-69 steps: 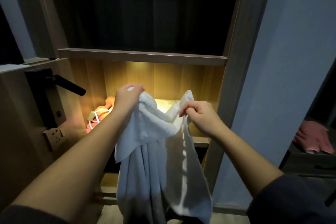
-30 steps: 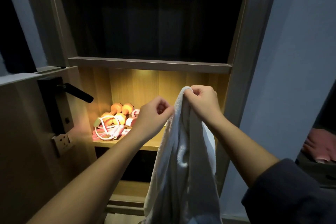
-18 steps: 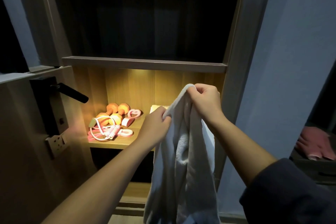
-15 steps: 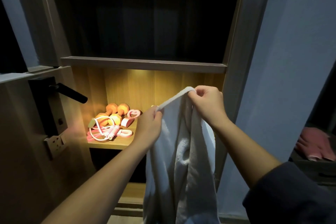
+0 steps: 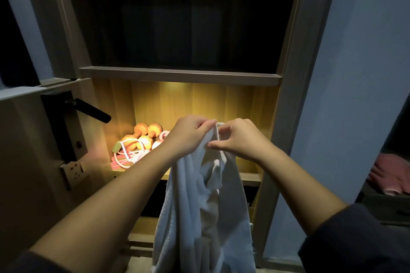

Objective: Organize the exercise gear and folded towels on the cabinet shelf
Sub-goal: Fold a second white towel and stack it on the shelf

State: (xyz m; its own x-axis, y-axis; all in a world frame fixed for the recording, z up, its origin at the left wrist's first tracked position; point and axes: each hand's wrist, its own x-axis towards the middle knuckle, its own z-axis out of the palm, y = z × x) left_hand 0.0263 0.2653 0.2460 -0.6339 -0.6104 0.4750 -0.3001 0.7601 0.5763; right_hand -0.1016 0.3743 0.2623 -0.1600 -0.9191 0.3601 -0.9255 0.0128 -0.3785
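a: what stands in front of the person?

b: a wooden cabinet with one lit shelf (image 5: 250, 176). at the shelf's left end lie orange dumbbells (image 5: 144, 134), tangled with a pink and white skipping rope (image 5: 126, 157). the hands hide the middle of the shelf.

a: where is the towel?

b: a white towel (image 5: 199, 217) hangs in the air in front of the shelf, not on it. it is bunched and twisted, and its lower end runs out of view. the left hand (image 5: 188, 135) grasps the top edge with curled fingers. the right hand (image 5: 239, 139) pinches the hem just beside it, between thumb and fingertips. the two hands nearly touch.

a: what step is this?

b: it looks like hunting for the corners before folding. the towel is not yet folded.

a: how is that done well?

b: i would hold one corner firmly in the left hand and let the right hand slide along the hem to the far corner. then draw the hands apart so the cloth drops flat. the cloth looks limp, so a light shake should free the twists. fold it clear of the shelf, or the hanging end may sweep the rope and dumbbells.
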